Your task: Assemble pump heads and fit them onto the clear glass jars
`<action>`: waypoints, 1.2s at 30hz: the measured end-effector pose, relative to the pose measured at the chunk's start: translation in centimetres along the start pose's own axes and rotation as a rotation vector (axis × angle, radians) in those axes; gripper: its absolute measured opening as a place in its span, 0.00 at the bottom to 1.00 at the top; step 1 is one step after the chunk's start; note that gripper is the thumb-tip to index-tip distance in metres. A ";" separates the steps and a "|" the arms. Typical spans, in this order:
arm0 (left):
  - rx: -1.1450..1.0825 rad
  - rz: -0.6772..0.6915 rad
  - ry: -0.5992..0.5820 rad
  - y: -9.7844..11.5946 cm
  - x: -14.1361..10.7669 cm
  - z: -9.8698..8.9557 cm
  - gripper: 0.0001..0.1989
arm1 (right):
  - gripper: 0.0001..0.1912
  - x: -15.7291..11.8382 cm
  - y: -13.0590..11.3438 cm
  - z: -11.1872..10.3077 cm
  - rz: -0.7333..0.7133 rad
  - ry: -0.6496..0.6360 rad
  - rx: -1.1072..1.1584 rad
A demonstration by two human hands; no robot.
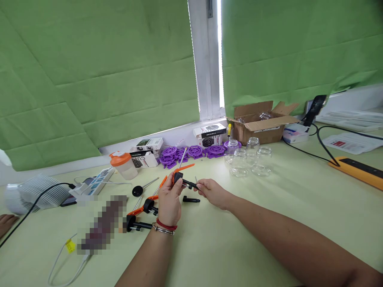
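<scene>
My left hand (170,199) is closed around the black hub of an orange and black device (178,177), which has an orange arm and a metal rod pointing up. The fingers of my right hand (213,192) pinch the far end of its black shaft. Below them a separate black cylindrical piece (191,199) lies on the table. Two similar orange and black devices, one higher (149,206) and one lower (131,223), lie left of my left wrist, partly hidden by it. A round black part with a metal rod (137,191) rests further left.
Purple plastic parts (169,154) and small boxes (209,130) line the wall. Clear jars (239,161) stand before an open cardboard box (260,129). To the left are an orange-lidded cup (124,165), a power strip (101,180) and cables. Another person's hand (6,224) shows at the left edge.
</scene>
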State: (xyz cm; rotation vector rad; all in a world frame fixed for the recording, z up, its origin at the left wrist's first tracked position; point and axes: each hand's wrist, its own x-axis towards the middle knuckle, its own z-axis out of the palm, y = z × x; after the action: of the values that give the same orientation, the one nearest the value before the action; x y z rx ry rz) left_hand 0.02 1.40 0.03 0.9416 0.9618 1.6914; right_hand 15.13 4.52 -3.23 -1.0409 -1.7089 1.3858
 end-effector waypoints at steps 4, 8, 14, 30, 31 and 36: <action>-0.011 0.001 -0.005 -0.1 0.1 0.0 0.17 | 0.16 0.0 0.1 0.1 0.011 -0.017 0.043; -0.023 -0.007 0.000 -0.1 0.1 0.0 0.17 | 0.16 0.0 0.2 0.0 -0.002 -0.034 0.045; -0.021 -0.001 -0.001 0.2 0.2 0.0 0.16 | 0.13 -0.1 0.1 -0.1 -0.073 -0.006 -0.080; -0.044 -0.019 0.012 -0.1 0.3 -0.1 0.16 | 0.18 -0.1 0.3 0.3 0.041 -0.093 0.115; -0.040 -0.016 0.007 -0.2 0.3 -0.1 0.17 | 0.18 -0.1 0.3 0.3 0.039 -0.094 0.109; -0.006 0.002 0.014 -0.6 0.2 0.0 0.18 | 0.16 -0.1 0.4 0.3 -0.021 -0.051 0.033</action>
State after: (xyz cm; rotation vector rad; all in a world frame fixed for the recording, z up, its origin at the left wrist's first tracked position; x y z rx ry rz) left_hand 0.16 1.70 -0.51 0.9278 0.9645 1.7043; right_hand 14.98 4.30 -3.73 -0.9742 -1.7235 1.4333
